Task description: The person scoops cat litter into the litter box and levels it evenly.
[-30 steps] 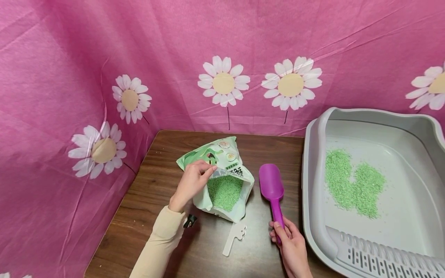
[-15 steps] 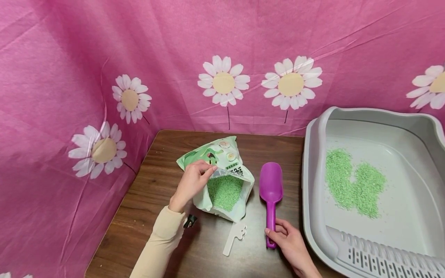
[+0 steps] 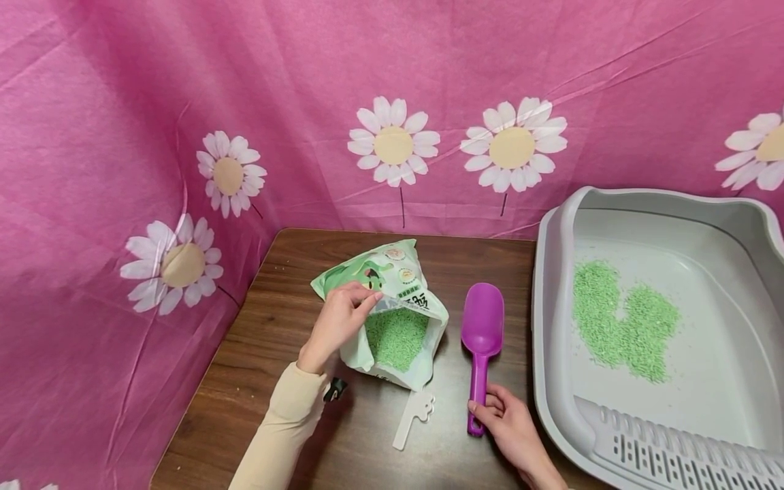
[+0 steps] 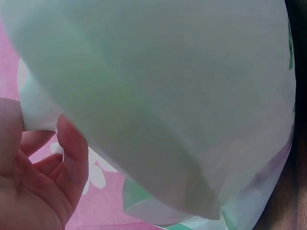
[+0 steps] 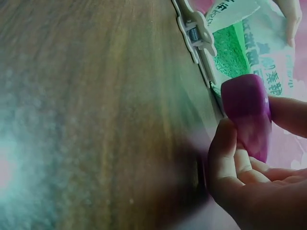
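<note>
My left hand (image 3: pixel 337 320) pinches the upper rim of an opened green and white bag (image 3: pixel 437 323) between thumb and fingers. Green cat litter pellets (image 3: pixel 397 339) show through the bag's mouth. In the left wrist view the pale bag (image 4: pixel 168 96) fills most of the picture, beside the hand (image 4: pixel 43 177). Just right of the bag, my right hand (image 3: pixel 511 422) grips the handle of a purple scoop (image 3: pixel 482 320), whose bowl points away from me and holds nothing visible. The right wrist view shows the scoop's handle end (image 5: pixel 247 112) between thumb and fingers.
A grey litter box (image 3: pixel 554 327) stands at the right, with green pellets (image 3: pixel 625 323) spread on its floor. On the wooden table (image 3: pixel 361 442) lies a white sealing clip (image 3: pixel 412 418) in front of the bag. A pink daisy-print cloth (image 3: pixel 453 61) hangs behind.
My right hand has shifted its grip on the scoop's handle, and the scoop has turned slightly, its handle end swinging left. The left hand and bag stay in place.
</note>
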`<action>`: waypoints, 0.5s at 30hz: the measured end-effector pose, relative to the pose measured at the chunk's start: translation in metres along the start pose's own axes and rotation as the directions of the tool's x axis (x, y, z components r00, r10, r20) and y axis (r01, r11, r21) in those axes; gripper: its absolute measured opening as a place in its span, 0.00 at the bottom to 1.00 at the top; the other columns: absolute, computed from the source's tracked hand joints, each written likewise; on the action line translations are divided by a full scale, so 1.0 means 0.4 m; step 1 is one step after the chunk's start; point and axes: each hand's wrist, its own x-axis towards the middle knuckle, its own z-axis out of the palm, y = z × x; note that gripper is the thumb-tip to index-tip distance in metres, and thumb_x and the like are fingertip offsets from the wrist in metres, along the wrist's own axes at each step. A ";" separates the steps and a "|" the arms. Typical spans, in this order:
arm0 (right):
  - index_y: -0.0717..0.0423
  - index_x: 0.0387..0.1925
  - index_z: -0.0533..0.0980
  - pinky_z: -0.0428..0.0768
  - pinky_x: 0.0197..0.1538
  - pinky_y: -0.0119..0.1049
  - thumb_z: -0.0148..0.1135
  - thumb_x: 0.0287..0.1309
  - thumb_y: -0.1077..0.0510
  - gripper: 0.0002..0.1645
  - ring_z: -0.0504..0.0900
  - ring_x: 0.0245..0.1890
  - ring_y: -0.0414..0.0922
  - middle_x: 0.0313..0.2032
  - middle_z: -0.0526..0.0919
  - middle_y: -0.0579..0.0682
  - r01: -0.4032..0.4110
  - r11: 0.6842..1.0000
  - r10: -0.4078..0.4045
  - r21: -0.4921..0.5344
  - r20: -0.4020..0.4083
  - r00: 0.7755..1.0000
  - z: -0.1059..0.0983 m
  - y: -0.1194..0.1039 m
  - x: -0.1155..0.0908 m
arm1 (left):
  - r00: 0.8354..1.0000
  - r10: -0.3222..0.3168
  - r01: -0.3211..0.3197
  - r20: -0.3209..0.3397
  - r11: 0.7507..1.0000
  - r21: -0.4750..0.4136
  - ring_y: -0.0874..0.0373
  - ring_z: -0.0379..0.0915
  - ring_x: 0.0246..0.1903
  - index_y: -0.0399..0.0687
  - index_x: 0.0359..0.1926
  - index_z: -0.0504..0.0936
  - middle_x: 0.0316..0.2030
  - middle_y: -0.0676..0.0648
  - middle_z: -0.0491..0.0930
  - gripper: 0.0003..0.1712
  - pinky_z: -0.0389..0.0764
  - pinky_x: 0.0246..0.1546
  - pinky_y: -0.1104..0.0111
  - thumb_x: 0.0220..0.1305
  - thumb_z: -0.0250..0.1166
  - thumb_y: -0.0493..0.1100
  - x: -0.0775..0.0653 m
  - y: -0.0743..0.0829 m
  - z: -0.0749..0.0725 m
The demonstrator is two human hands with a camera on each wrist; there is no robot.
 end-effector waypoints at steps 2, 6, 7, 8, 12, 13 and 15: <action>0.70 0.54 0.72 0.77 0.34 0.28 0.66 0.55 0.65 0.25 0.80 0.27 0.36 0.32 0.84 0.54 0.007 1.000 -0.007 0.002 -0.002 1.000 -0.001 -0.003 0.002 | 1.000 0.001 -0.001 -0.001 1.000 -0.002 0.62 0.72 0.27 0.41 0.34 0.89 0.25 0.49 0.83 0.09 0.73 0.33 0.69 0.63 0.65 0.42 0.000 0.000 0.000; 0.70 0.55 0.71 0.77 0.35 0.28 0.67 0.54 0.65 0.27 0.81 0.28 0.36 0.33 0.84 0.54 0.018 1.000 -0.018 -0.016 -0.008 1.000 -0.003 -0.003 0.009 | 1.000 0.000 0.000 -0.002 1.000 -0.008 0.62 0.71 0.26 0.41 0.34 0.89 0.25 0.49 0.82 0.09 0.73 0.32 0.70 0.63 0.65 0.41 0.000 0.001 -0.001; 0.69 0.55 0.71 0.78 0.35 0.28 0.67 0.54 0.65 0.27 0.81 0.28 0.36 0.33 0.84 0.54 0.021 0.999 -0.021 -0.026 -0.009 1.000 -0.004 -0.001 0.011 | 1.000 0.002 -0.002 -0.002 1.000 -0.010 0.62 0.71 0.26 0.41 0.33 0.89 0.25 0.49 0.82 0.09 0.73 0.32 0.70 0.63 0.65 0.41 0.000 0.001 -0.001; 0.70 0.56 0.70 0.78 0.35 0.28 0.67 0.54 0.64 0.29 0.81 0.29 0.36 0.33 0.84 0.54 0.032 0.998 -0.033 -0.044 -0.010 0.999 -0.004 0.002 0.014 | 1.000 0.004 -0.004 -0.003 1.000 -0.011 0.62 0.71 0.26 0.41 0.33 0.89 0.25 0.49 0.82 0.09 0.73 0.32 0.70 0.63 0.65 0.41 0.000 0.000 0.000; 0.70 0.58 0.69 0.79 0.36 0.28 0.69 0.53 0.63 0.33 0.82 0.29 0.35 0.32 0.85 0.52 0.067 0.990 -0.069 -0.127 -0.011 0.998 -0.005 0.013 0.022 | 1.000 0.009 -0.009 -0.007 1.000 -0.015 0.61 0.74 0.27 0.41 0.32 0.89 0.25 0.49 0.82 0.09 0.75 0.32 0.69 0.64 0.65 0.41 -0.001 -0.004 0.001; 0.71 0.59 0.68 0.79 0.36 0.28 0.69 0.53 0.62 0.33 0.82 0.29 0.35 0.32 0.85 0.52 0.073 0.987 -0.075 -0.144 -0.010 0.997 -0.005 0.014 0.023 | 1.000 0.009 -0.009 -0.007 1.000 -0.016 0.61 0.74 0.27 0.41 0.32 0.89 0.25 0.49 0.82 0.09 0.75 0.32 0.69 0.64 0.65 0.41 -0.001 -0.004 0.001; 0.71 0.58 0.68 0.79 0.36 0.28 0.70 0.52 0.62 0.34 0.82 0.29 0.35 0.31 0.85 0.51 0.082 0.983 -0.084 -0.166 -0.009 0.996 -0.006 0.013 0.022 | 1.000 0.006 -0.006 -0.007 1.000 -0.020 0.62 0.74 0.27 0.42 0.32 0.89 0.25 0.49 0.82 0.09 0.75 0.32 0.69 0.64 0.65 0.41 -0.001 -0.005 0.001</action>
